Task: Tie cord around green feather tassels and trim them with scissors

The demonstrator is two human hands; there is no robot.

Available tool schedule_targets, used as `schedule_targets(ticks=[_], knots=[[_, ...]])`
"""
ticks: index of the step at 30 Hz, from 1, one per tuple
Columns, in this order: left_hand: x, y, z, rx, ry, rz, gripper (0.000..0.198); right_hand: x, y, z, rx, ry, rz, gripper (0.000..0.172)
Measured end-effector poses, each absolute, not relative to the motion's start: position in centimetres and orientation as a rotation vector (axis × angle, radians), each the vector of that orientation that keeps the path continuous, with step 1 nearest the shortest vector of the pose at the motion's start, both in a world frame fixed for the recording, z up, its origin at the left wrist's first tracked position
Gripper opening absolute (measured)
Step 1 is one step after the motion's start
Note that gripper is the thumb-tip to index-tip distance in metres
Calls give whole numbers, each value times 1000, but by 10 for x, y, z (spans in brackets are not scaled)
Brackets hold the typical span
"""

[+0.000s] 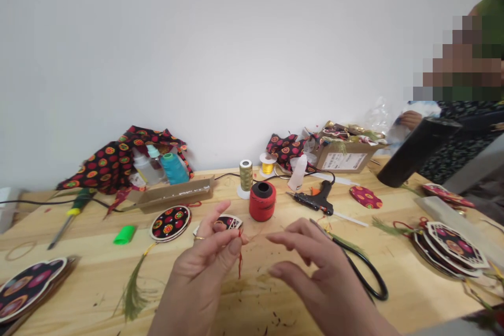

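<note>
My left hand (202, 273) pinches a short red thread (240, 260) between thumb and fingertips, its ends hanging down. To the right, my right hand (321, 273) faces it with thumb and fingers apart and nothing visible between them. Black-handled scissors (378, 278) lie beside my right hand, which partly hides them. Just beyond my hands stands a spool of red thread (262, 205). A patterned ornament (228, 222) with a pale lattice edge sits behind my left fingers, partly covered. Left of it lies a round floral ornament (170, 224) with a green tassel (136, 289).
A black glue gun (315, 200), a white bottle (298, 172) and a green spool (246, 176) stand behind. Stacked ornaments (452, 249) lie right, near a black cylinder (419, 152). A screwdriver (65, 226) and green cap (125, 234) lie left. Another person (468, 131) is at right.
</note>
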State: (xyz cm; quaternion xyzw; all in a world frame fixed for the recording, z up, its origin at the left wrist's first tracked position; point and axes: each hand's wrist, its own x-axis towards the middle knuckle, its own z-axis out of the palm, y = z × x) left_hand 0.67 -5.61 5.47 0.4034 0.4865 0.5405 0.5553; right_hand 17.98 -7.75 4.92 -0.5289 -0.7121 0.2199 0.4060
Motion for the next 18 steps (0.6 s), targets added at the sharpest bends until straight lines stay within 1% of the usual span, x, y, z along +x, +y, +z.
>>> schedule_targets(ticks=[1, 2, 6, 11, 15, 18], knots=[[7, -56, 55, 955, 1153, 1272, 8, 168, -74, 56, -1268, -1787, 606, 27], [7, -57, 55, 961, 1154, 1268, 9, 157, -71, 62, -1234, -1777, 637, 28], [5, -58, 54, 955, 1127, 1286, 8, 137, -62, 69, -1226, -1809, 716, 12], [2, -59, 52, 901, 1075, 1298, 6, 135, -56, 65, -1159, -1817, 822, 14], [2, -57, 54, 850, 1022, 1324, 5, 137, -51, 60, -1161, -1830, 751, 13], [0, -54, 57, 751, 969, 1322, 15, 143, -44, 59, -1212, -1911, 593, 11]])
